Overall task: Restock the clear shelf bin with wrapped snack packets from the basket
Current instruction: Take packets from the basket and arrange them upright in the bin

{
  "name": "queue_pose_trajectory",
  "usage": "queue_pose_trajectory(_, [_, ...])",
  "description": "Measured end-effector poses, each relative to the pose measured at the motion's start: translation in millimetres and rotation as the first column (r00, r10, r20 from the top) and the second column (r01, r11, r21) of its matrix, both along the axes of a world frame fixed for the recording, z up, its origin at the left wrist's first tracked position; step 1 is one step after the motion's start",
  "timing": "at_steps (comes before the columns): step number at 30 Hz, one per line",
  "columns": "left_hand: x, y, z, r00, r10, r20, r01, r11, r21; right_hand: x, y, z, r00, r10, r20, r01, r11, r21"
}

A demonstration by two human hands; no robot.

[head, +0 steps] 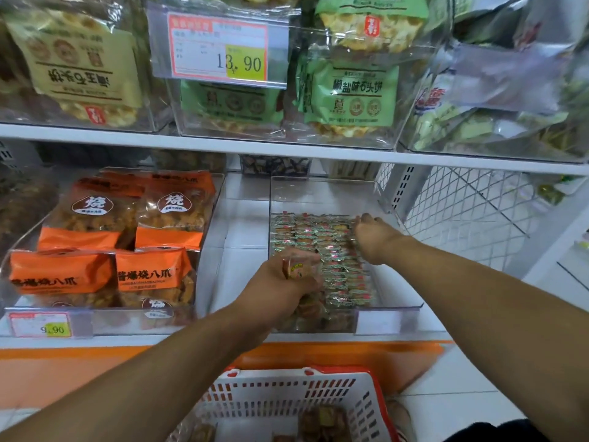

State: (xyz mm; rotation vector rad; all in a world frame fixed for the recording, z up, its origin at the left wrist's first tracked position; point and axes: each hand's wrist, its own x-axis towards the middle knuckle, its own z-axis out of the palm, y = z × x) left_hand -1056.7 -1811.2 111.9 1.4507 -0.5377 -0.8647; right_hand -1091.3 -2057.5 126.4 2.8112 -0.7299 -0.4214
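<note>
The clear shelf bin [322, 186] stands on the lower shelf, filled with rows of small wrapped snack packets [338, 275]. My left hand [283, 282] is over the bin's front left part and grips a bunch of snack packets [298, 269]. My right hand [373, 234] reaches deeper into the bin on the right, palm down, its fingers touching the packets at the back row. A white basket [287, 406] with a red rim sits below in front of the shelf, with a few brown packets [322, 421] in its bottom.
Left of the bin, another clear bin holds orange snack bags [127, 237]. The upper shelf [223, 145] carries bins of green and yellow cracker bags, with a price tag [220, 47]. A white mesh panel [462, 205] stands right of the bin.
</note>
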Motion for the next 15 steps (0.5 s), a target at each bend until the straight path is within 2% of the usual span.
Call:
queue_pose_trajectory(2, [1, 0, -2, 1.0, 0.002, -0.011, -0.002, 1.0, 0.003, 6, -6, -9, 0.998, 0.0, -0.063, -0.004, 0.998, -0.061])
queue_pose_trajectory(5, [1, 1, -2, 1.0, -0.007, -0.001, 0.007, 1.0, 0.019, 12, -12, -21, 0.964, -0.01, -0.265, -0.081, 0.941, -0.329])
queue_pose_trajectory(7, [1, 2, -2, 1.0, -0.015, 0.013, 0.015, 1.0, 0.022, 14, -16, -28, 0.937, -0.05, -0.345, -0.106, 0.902, -0.418])
queue_pose_trajectory(12, [-1, 4, -2, 1.0, -0.014, -0.011, 0.014, 1.0, 0.014, 20, -12, -38, 0.904, -0.084, -0.419, -0.165, 0.836, -0.524])
queue_pose_trajectory(15, [-1, 7, 1, 0.997, -0.05, -0.061, 0.049, 0.999, -0.017, 24, -10, -36, 0.918, -0.058, -0.393, -0.19, 0.803, -0.564])
